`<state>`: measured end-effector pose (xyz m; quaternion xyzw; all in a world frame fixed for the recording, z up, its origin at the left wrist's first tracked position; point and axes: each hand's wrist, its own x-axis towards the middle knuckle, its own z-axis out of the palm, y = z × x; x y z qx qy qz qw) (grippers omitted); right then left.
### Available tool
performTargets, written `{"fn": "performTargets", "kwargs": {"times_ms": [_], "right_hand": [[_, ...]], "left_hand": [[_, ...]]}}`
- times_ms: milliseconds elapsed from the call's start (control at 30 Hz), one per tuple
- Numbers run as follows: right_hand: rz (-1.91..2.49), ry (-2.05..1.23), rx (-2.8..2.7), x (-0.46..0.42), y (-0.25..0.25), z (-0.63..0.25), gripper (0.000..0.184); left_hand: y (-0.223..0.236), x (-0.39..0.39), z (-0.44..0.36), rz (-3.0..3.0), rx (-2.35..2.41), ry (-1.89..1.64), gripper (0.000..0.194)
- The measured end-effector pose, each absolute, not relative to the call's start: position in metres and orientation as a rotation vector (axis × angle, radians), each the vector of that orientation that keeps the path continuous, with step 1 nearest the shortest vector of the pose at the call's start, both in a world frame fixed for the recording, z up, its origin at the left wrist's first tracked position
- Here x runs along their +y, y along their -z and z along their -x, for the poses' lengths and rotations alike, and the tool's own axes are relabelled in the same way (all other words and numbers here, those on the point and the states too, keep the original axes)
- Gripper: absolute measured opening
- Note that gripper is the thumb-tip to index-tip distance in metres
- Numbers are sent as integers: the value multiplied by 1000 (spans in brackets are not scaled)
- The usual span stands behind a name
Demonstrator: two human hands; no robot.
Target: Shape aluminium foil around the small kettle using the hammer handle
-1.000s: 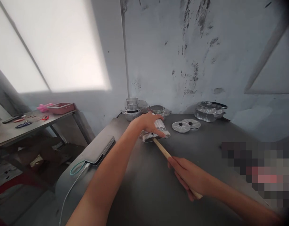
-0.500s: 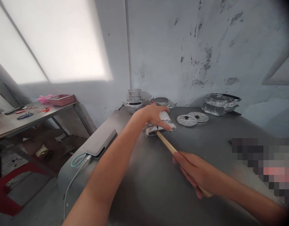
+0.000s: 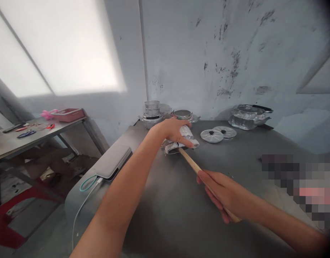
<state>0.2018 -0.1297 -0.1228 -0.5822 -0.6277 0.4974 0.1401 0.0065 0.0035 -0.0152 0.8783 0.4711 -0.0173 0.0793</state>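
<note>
Left hand [image 3: 173, 129]: one, bare; slim thumb [image 3: 187, 143] with a rounded tip; back of the hand smooth in outline, some of the fingers hidden from me.
Left wrist [image 3: 156, 134]: bare, narrower than the arm behind it.
Left forearm [image 3: 127, 190]: bare, long, slender, widening steadily toward the elbow; plain surface.
Right hand [image 3: 218, 186]: one, bare; slim fingers [image 3: 213, 198], finer detail too soft to catalogue.
Right wrist [image 3: 244, 202]: bare, running smoothly into the arm.
Right forearm [image 3: 275, 216]: bare, slender, its far end lost in dark shadow.
Upper arms: out of my sight; clothing there cannot be told.
</note>
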Motion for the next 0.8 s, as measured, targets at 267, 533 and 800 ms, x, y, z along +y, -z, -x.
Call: {"fn": "performTargets", "kwargs": {"times_ms": [267, 533, 800], "right_hand": [[1699, -1418, -1815, -133, 118, -204, 51], [1786, -1586, -1629, -138, 84, -199, 45], [1748, -1723, -1528, -135, 68, -194, 43]], "left_hand": [[13, 2, -7, -2623, 1412, 44, 103], [9, -6, -8, -2664, 1363, 36, 99], [10, -9, -8, -2668, 1360, 20, 101]]}}
